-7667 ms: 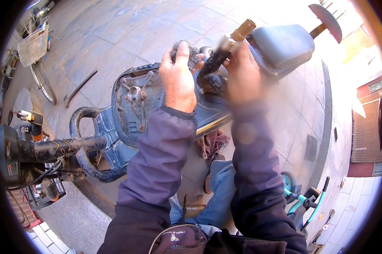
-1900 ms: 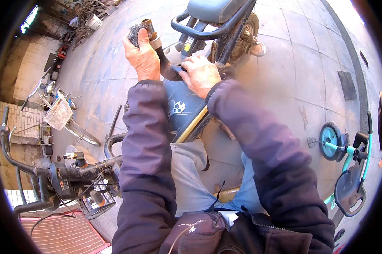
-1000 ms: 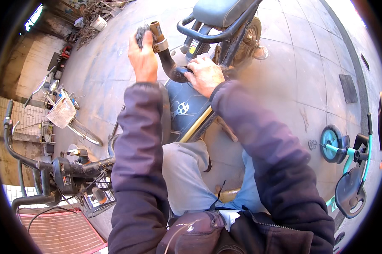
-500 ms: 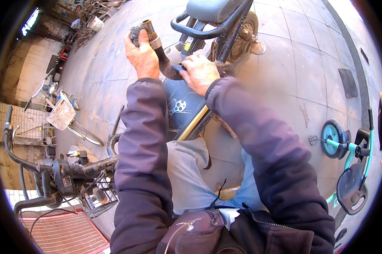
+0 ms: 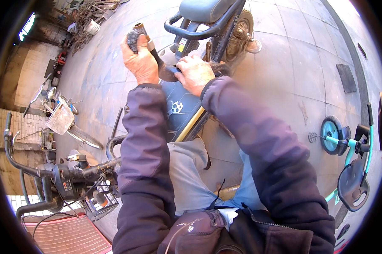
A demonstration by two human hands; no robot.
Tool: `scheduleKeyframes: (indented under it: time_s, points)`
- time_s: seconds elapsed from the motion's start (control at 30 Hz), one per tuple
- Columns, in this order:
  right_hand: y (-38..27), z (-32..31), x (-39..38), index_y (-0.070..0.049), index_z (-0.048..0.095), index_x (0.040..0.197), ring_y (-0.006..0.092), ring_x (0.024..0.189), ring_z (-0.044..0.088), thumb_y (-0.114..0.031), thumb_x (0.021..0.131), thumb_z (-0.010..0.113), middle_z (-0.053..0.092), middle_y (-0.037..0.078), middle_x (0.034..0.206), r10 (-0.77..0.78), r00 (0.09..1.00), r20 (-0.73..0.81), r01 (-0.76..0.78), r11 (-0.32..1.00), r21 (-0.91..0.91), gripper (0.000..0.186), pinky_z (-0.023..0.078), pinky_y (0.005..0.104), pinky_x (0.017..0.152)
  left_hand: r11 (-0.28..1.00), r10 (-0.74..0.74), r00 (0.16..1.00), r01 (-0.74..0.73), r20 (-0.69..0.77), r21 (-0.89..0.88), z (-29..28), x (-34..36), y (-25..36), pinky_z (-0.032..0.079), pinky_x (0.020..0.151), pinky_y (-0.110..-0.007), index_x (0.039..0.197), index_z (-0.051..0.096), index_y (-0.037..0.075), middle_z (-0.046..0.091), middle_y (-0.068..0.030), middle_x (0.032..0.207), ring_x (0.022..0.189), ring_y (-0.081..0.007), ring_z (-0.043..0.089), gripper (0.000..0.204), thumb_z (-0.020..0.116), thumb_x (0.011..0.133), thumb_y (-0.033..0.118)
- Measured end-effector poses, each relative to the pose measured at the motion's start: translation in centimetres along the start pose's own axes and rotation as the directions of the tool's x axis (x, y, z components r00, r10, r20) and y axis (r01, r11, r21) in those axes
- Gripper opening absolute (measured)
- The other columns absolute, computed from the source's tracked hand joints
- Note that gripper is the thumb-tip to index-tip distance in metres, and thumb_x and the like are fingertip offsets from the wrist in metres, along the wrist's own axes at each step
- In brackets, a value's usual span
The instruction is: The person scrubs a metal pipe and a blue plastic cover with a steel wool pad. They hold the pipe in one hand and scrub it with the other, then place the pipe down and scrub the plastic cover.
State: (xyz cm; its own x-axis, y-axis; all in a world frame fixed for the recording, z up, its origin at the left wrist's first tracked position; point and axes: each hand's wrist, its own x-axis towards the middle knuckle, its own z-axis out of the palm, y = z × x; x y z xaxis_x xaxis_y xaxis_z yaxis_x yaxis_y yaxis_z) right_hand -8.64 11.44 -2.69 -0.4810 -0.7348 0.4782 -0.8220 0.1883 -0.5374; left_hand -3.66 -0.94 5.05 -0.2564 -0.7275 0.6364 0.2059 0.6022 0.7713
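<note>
My left hand point(image 5: 141, 63) is closed around a grey steel wool pad point(image 5: 132, 40), pressing it against the end of a curved black pipe point(image 5: 169, 73). The pipe's brownish bare metal tip point(image 5: 138, 26) shows above the fingers, and a silvery band lies just below the thumb. At the pipe's lower bend my right hand point(image 5: 194, 74) grips it, fingers wrapped over the top. Beneath both hands lies the dark footboard point(image 5: 178, 122) of an electric scooter, with a pale round emblem on it.
Ahead are the scooter's seat point(image 5: 210, 10) and rear wheel point(image 5: 237, 38). Its handlebar point(image 5: 85, 171) is at my left. A bicycle with a basket point(image 5: 60, 116) stands farther left, and a turquoise child's bike point(image 5: 347, 148) at right. A dark flat piece point(image 5: 346, 78) lies on the paving.
My left hand with the steel wool has shifted slightly left and down along the pipe's end. The right hand keeps its hold, and the whole view has moved slightly.
</note>
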Motion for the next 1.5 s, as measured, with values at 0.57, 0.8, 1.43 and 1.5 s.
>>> scheduleKeyframes:
  time_s: [0.57,0.8,1.43,1.5]
  points:
    - [0.2,-0.5,-0.2,-0.005,0.069,0.101,0.0294,0.104,0.056,-0.021,0.083,0.069,0.065,0.009,0.106,0.011,1.0,0.016,-0.012,1.0,0.007,0.024,0.05,0.0402,0.09,0.991,0.089,0.995,-0.092,0.034,0.1,0.0,-1.5,0.0,0.05,0.085,-0.028,0.128,0.055,0.002,0.064,-0.0047,0.108,0.093,-0.0132,0.061,0.04,0.068,0.09,0.004]
    - [-0.2,-0.2,0.0,-0.005,0.069,0.101,0.0298,0.104,0.056,-0.021,0.083,0.069,0.065,0.009,0.106,0.021,1.0,0.021,-0.021,1.0,0.007,0.024,0.05,0.0404,0.09,0.999,-0.017,0.999,0.019,-0.036,0.042,-0.4,1.5,-1.5,0.05,0.077,-0.03,0.112,0.059,0.001,0.065,-0.0058,0.097,0.086,-0.0145,0.06,0.022,0.065,0.094,0.012]
    - [-0.8,-0.2,0.2,-0.005,0.069,0.098,0.0289,0.104,0.057,-0.022,0.084,0.068,0.065,0.008,0.104,0.038,0.999,0.009,-0.038,0.999,-0.007,0.023,0.05,0.0404,0.089,0.993,-0.104,0.994,0.105,-0.01,0.051,-1.1,3.2,-1.5,0.052,0.069,-0.03,0.112,0.06,-0.001,0.066,-0.0045,0.095,0.08,-0.0133,0.062,0.028,0.066,0.095,0.021]
    - [-0.4,-0.3,0.2,-0.004,0.069,0.098,0.0291,0.105,0.057,-0.023,0.084,0.068,0.065,0.01,0.105,0.033,0.999,0.009,-0.033,0.999,0.011,0.023,0.05,0.0406,0.09,0.96,-0.241,0.962,0.255,0.125,-0.115,-1.7,4.3,-1.7,0.052,0.066,-0.031,0.112,0.061,0.004,0.066,-0.0043,0.098,0.077,-0.0133,0.061,0.03,0.065,0.096,0.028]
